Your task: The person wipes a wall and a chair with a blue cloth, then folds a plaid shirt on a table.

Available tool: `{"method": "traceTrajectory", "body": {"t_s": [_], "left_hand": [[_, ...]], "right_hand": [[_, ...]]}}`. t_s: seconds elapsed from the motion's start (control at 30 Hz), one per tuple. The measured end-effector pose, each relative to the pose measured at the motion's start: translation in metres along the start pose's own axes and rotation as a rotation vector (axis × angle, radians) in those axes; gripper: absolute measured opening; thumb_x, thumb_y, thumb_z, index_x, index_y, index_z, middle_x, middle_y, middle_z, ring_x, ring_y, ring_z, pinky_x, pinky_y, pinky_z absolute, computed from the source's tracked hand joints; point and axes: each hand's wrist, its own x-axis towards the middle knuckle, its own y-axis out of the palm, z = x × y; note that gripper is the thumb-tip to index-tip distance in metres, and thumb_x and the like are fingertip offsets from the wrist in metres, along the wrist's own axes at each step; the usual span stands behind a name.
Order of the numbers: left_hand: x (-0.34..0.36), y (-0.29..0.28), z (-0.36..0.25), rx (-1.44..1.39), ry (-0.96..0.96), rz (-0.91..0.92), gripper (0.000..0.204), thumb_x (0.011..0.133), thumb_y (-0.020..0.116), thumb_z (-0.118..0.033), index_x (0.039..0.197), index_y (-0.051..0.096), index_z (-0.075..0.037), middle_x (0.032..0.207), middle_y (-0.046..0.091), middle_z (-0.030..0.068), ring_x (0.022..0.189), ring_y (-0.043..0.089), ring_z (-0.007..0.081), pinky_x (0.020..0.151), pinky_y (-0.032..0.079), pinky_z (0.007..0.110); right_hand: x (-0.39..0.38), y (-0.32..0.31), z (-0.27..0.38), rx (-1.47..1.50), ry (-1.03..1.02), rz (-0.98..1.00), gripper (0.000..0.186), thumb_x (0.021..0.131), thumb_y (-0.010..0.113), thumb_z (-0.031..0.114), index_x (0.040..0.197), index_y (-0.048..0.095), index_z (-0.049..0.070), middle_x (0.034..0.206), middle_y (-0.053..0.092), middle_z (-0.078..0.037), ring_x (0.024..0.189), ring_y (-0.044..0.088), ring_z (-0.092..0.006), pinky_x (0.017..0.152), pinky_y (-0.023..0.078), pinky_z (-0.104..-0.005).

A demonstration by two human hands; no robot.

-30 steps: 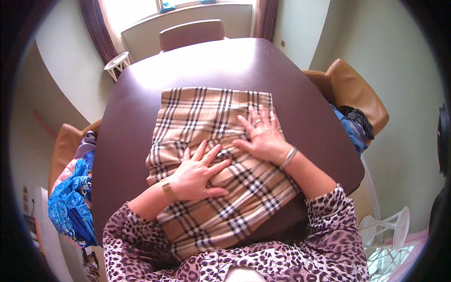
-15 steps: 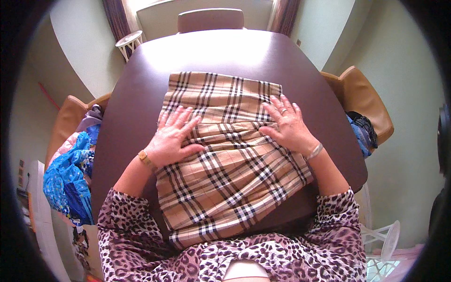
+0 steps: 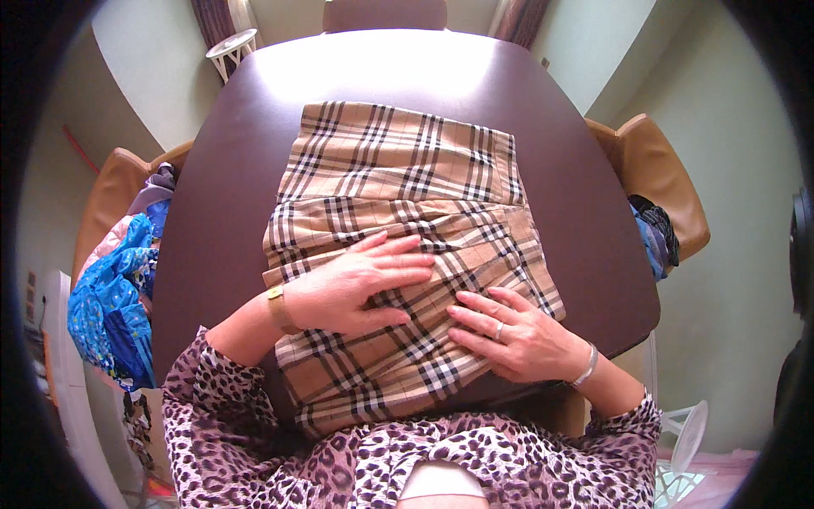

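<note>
A beige plaid skirt [image 3: 407,165] with black and white stripes lies spread over the dark table, its near end close to my body. Soft creases and gathers run across its middle and lower part. My left hand [image 3: 360,284] rests flat on the cloth near the middle, fingers stretched toward the right. Lower and further right, my right hand [image 3: 513,335] lies on the skirt by its right edge, fingers extended and pointing left. Neither hand grips the fabric. Part of the cloth is hidden beneath both palms.
The dark brown table [image 3: 585,220] has a rounded edge. Tan chairs stand at the left [image 3: 102,204] and right [image 3: 666,178], both with clothes on them, including a blue patterned garment [image 3: 114,288]. A white stand [image 3: 231,47] is at the far left, another chair [image 3: 386,15] behind the table.
Both hands have come nearer to my body and closer together, from the skirt's sides toward its lower middle. The fingers now point inward. The view has tilted slightly downward.
</note>
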Motion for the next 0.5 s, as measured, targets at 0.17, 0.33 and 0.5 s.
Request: {"method": "traceTrajectory", "body": {"t_s": [0.17, 0.33, 0.5], "left_hand": [[-0.006, -0.008, 0.005, -0.364, -0.123, 0.097, 0.056, 0.096, 0.061, -0.037, 0.142, 0.051, -0.006, 0.15, 0.046, 0.0107, 0.147, 0.027, 0.0296, 0.119, 0.017, 0.052], [-0.024, -0.032, 0.036, -1.274, -0.036, -0.139, 0.088, 0.098, 0.02, -0.068, 0.143, 0.044, 0.003, 0.144, 0.05, 0.0197, 0.134, 0.047, 0.0337, 0.116, 0.029, 0.046], [-0.053, -0.056, 0.045, -1.643, -0.309, -0.603, 0.11, 0.083, 0.03, -0.086, 0.149, 0.033, 0.002, 0.147, 0.045, 0.0225, 0.134, 0.046, 0.0346, 0.113, 0.036, 0.05]], "right_hand": [[0.024, -0.01, -0.019, 0.198, -0.069, -0.166, 0.024, 0.086, 0.06, 0.017, 0.107, 0.063, 0.004, 0.108, 0.069, -0.012, 0.103, 0.067, -0.0272, 0.081, 0.055, -0.0402], [0.08, -0.081, -0.074, 0.764, 0.146, 0.168, 0.023, 0.095, 0.055, 0.018, 0.099, 0.063, -0.003, 0.085, 0.068, -0.01, 0.082, 0.065, -0.0194, 0.076, 0.054, -0.0352], [0.128, -0.053, -0.179, 1.046, 0.581, 0.12, 0.039, 0.099, 0.057, 0.04, 0.104, 0.068, 0.004, 0.087, 0.06, 0.0, 0.073, 0.05, -0.01, 0.067, 0.045, -0.028]]}}
